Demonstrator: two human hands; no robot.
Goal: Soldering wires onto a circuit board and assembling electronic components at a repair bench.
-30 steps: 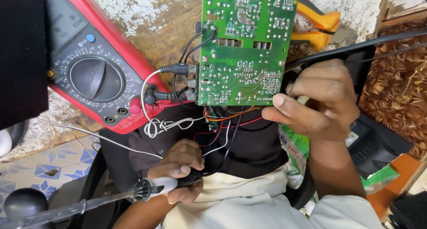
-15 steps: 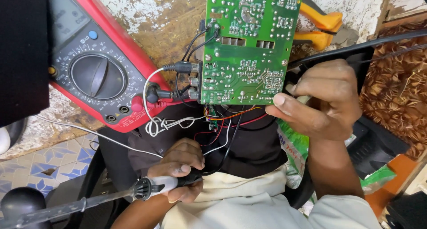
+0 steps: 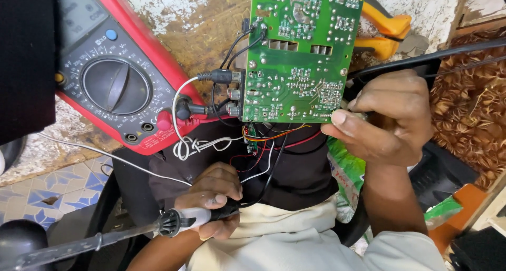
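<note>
The right hand (image 3: pixel 390 118) grips the lower right edge of a green printed circuit board (image 3: pixel 303 52), solder side up, fingers closed on it, holding it up over the cracked, stained worktop (image 3: pixel 205 28). The left hand (image 3: pixel 211 197) is closed around the grey-and-black handle of a soldering iron (image 3: pixel 105 239), low over the lap. A red-cased grey multimeter (image 3: pixel 113 84) lies just left of the board, joined to it by black and white wires.

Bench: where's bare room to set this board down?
Only the worn patch of bench between the multimeter and the circuit board, above the plugged leads. Right of the board is crowded: orange-handled tool, right hand. Below, wires and the left hand gripping the soldering iron.
</note>
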